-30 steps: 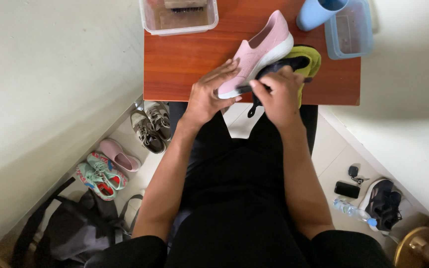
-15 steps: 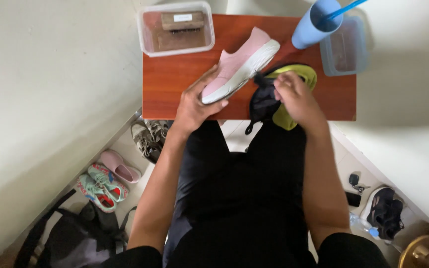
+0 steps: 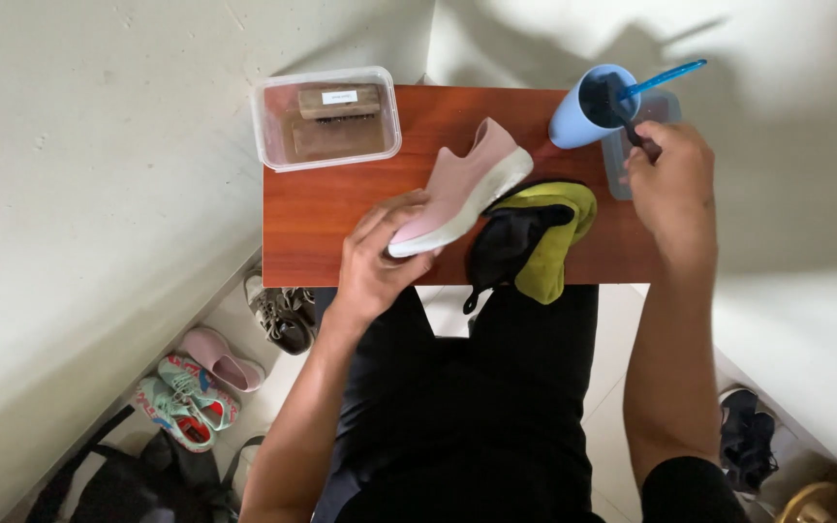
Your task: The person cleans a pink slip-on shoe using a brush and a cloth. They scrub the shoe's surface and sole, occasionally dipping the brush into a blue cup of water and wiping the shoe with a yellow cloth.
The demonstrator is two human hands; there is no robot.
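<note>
Two hands work here. My left hand grips the toe of the pink shoe, fingers wrapped around it, holding it tilted on the red-brown counter. My right hand pinches the dark handle of a brush standing in the blue cup at the counter's far right corner. To do this well, I judge: keep the shoe steady, lift the brush straight up, let it drain against the rim. A black-and-yellow cloth lies just beside the shoe; a clear box sits far left.
</note>
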